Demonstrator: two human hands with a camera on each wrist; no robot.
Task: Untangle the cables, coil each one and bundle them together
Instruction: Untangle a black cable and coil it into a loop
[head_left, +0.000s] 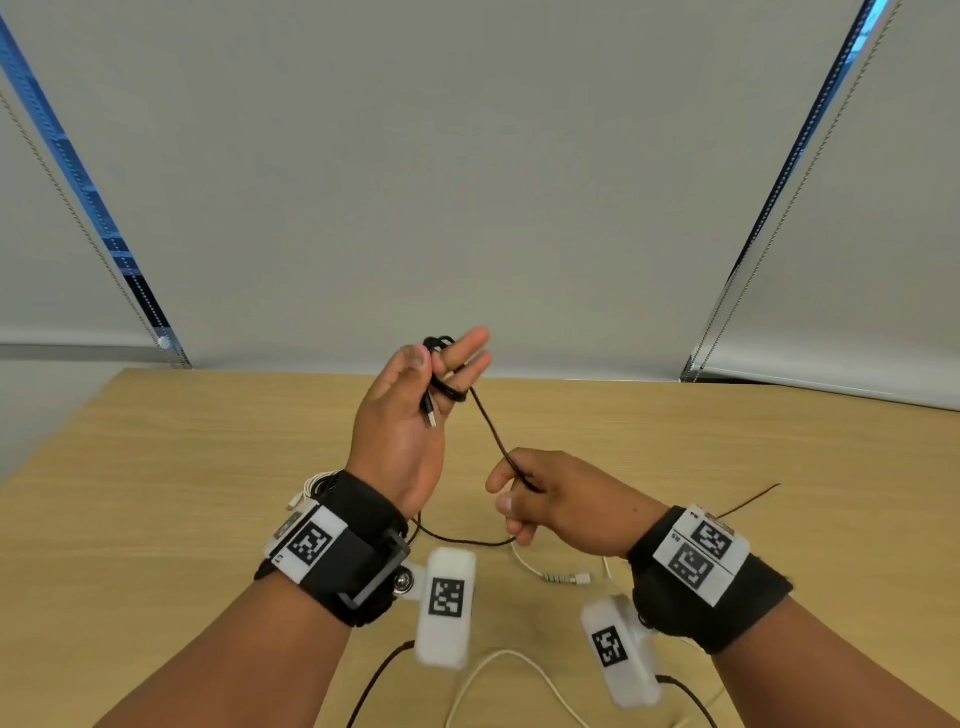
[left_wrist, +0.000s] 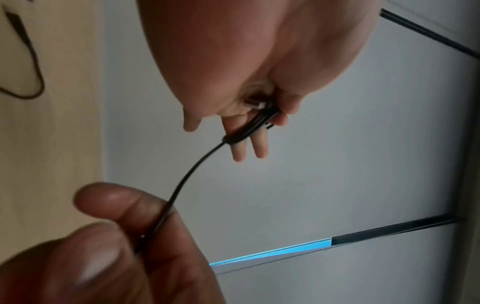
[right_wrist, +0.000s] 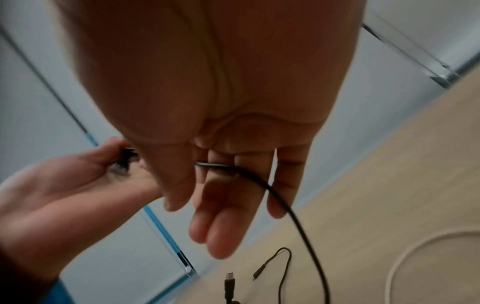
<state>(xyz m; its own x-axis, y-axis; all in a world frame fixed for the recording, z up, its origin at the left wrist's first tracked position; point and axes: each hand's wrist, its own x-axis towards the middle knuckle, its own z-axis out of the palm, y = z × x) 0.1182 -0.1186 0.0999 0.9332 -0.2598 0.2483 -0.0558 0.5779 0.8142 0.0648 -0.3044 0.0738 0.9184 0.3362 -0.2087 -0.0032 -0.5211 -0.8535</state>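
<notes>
Black cable (head_left: 491, 423) is partly coiled: several loops wrap around the extended fingers (head_left: 470, 345) of the left hand (head_left: 402, 421), which is raised above the bench (head_left: 208, 467) with its palm facing right. The thumb presses the loops against the fingers, and a metal plug end (head_left: 430, 415) hangs down across the palm. From the coil, one strand of the cable slopes down to the right hand (head_left: 550, 499), which sits lower and nearer the person. The right hand pinches this strand between thumb and forefinger, with the other fingers loosely curled beneath. Past the right hand, the cable drops to the bench and curves along it beneath both wrists. A white cable (head_left: 550, 571) lies on the bench between the forearms, its plug pointing right, and another white loop (head_left: 498, 675) lies closer to the person. A thin dark cable (head_left: 753, 499) trails across the bench to the right of the right wrist. In the right wrist view, two more dark plug ends (right_wrist: 230, 282) rest on the bench. Behind the bench hang grey window blinds (head_left: 467, 182).
</notes>
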